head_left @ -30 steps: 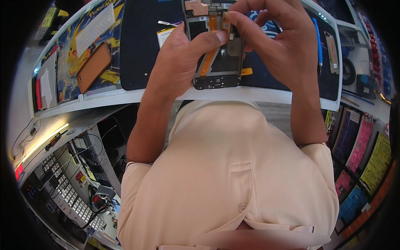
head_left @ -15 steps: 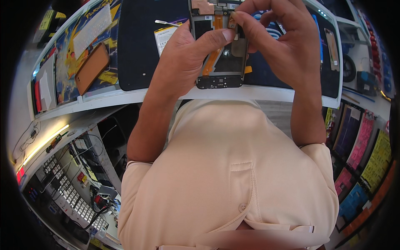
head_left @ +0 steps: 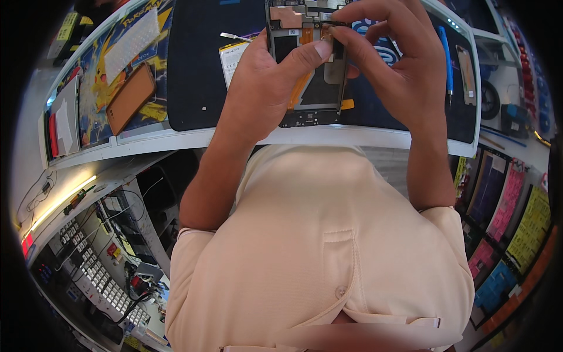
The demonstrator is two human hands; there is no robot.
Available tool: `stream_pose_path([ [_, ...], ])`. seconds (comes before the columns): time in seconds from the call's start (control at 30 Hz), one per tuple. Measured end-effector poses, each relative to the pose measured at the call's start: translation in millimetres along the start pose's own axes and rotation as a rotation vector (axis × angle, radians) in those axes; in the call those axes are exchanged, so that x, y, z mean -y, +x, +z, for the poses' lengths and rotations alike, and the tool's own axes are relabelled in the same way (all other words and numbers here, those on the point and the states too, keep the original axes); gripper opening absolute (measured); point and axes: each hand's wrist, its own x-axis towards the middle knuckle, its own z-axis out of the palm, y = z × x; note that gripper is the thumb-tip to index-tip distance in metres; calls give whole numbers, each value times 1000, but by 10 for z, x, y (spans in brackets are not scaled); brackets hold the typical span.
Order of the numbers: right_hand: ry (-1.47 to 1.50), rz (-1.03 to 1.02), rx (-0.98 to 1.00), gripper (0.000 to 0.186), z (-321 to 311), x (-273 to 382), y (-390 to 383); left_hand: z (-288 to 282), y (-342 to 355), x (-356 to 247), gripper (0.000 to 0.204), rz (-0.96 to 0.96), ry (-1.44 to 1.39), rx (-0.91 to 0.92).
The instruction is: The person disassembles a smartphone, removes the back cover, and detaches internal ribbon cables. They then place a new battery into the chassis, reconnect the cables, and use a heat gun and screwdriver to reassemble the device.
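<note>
An opened smartphone [head_left: 311,118] with its insides bare is held over the far side of the work mat. My left hand [head_left: 258,88] is closed round its left side, the thumb pressing near the top of an orange ribbon cable [head_left: 300,91]. A copper-coloured patch [head_left: 286,17] shows at the phone's upper left. My right hand [head_left: 399,70] is at the upper right edge, thumb and index finger pinched together by the thumb of my left hand. What lies between those fingertips is too small and hidden to make out. Beside my left hand lies a phone battery [head_left: 230,63].
A thin metal pry tool [head_left: 233,37] rests beyond the battery on the dark mat [head_left: 196,76]. To the right are a blue pen-like tool [head_left: 448,73] and a slim phone part [head_left: 466,70]. A brown phone case [head_left: 130,97] and bubble wrap [head_left: 132,44] lie left.
The phone has tilted a little and shifted slightly. The right fingertips have spread across its upper right edge, and the copper-coloured piece they pinched is now mostly hidden.
</note>
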Motion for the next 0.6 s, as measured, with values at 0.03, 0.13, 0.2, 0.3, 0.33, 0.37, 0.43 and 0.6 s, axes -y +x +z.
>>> stream_pose_path([
  [0.03, 0, -5, -10, 14, -2, -22, -22, 6, -7, -7, 53, -1, 35, -23],
  [0.13, -66, -55, -44, 20, 10, -108, -80, 19, -12, -2, 54, 45, 18, -47],
  [0.2, -110, -143, -84, 26, 31, -163, -111, 6, 0, 4, 54, 28, 86, -63],
  [0.3, -179, -252, -145, 33, 66, -229, -135, 12, 21, 13, 55, -3, 48, -56],
  [0.33, -197, -266, -153, 34, 74, -243, -139, 19, 22, 10, 55, -18, 26, -51],
  [0.37, -216, -281, -161, 35, 79, -252, -140, 28, 23, 4, 54, 10, 27, -67],
  [0.43, -227, -282, -155, 35, 82, -262, -132, 45, 16, -20, 52, 51, 78, -102],
  [0.6, -169, -242, -102, 34, 42, -255, -98, 54, -25, -91, 43, 54, -20, -31],
])
